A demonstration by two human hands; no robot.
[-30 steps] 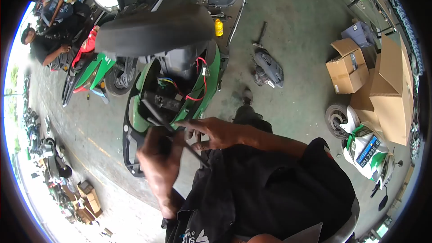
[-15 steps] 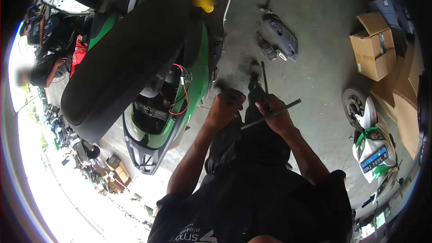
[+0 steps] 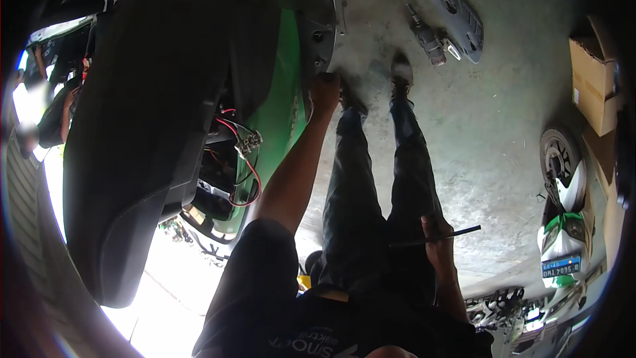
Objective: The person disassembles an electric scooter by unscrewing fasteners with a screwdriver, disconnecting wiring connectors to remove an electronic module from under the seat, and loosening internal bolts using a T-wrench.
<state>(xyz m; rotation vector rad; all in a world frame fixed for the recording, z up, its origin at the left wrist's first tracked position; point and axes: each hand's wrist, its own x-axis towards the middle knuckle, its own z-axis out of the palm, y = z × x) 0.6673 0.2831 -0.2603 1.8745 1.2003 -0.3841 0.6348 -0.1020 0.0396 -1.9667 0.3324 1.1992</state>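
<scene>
My left hand is at the side of a green scooter, close to its dark lower edge. Its fingers look curled, and what they hold, if anything, is hidden. Down by my right thigh, my right hand is closed around a dark T-handle wrench, whose bar sticks out to both sides. The scooter's long black seat is tilted up. Beneath it, red and black wires with a connector hang out of the open compartment.
On the floor ahead lie a grey plastic cover and a dark tool-like part. To the right are a cardboard box, a wheel and a white-green scooter. Another person is at far left.
My left hand has moved forward to the scooter's side, away from my right hand. My right hand has dropped back beside my thigh with the wrench. The scooter now looks nearer.
</scene>
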